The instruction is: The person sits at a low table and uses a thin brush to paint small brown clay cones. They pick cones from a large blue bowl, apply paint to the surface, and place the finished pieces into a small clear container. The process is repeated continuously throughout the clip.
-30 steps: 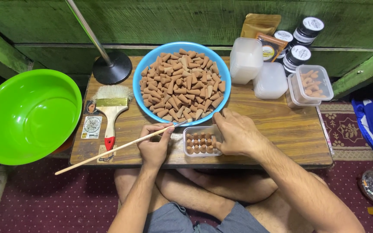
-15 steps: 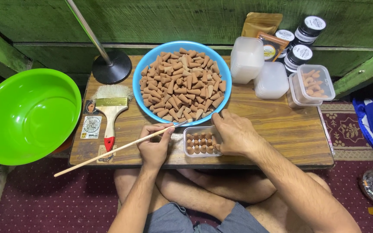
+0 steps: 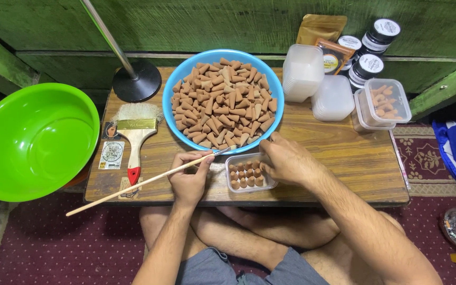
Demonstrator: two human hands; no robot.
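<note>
The left hand (image 3: pixel 188 179) pinches a long thin stick (image 3: pixel 149 181) between thumb and fingers, its far end pointing toward the small clear box (image 3: pixel 250 173) on the low wooden table (image 3: pixel 344 158). The right hand (image 3: pixel 286 158) rests at the box's right edge, fingers curled together; I cannot tell whether they pinch a cone. The box holds rows of upright brown cones (image 3: pixel 245 175) and sits just in front of the blue bowl (image 3: pixel 186 68) heaped with more cones. A paintbrush (image 3: pixel 135 142) lies left of the hands, a green basin (image 3: pixel 32 140) beyond it. Stacked clear boxes (image 3: pixel 303 71) stand at the back right.
</note>
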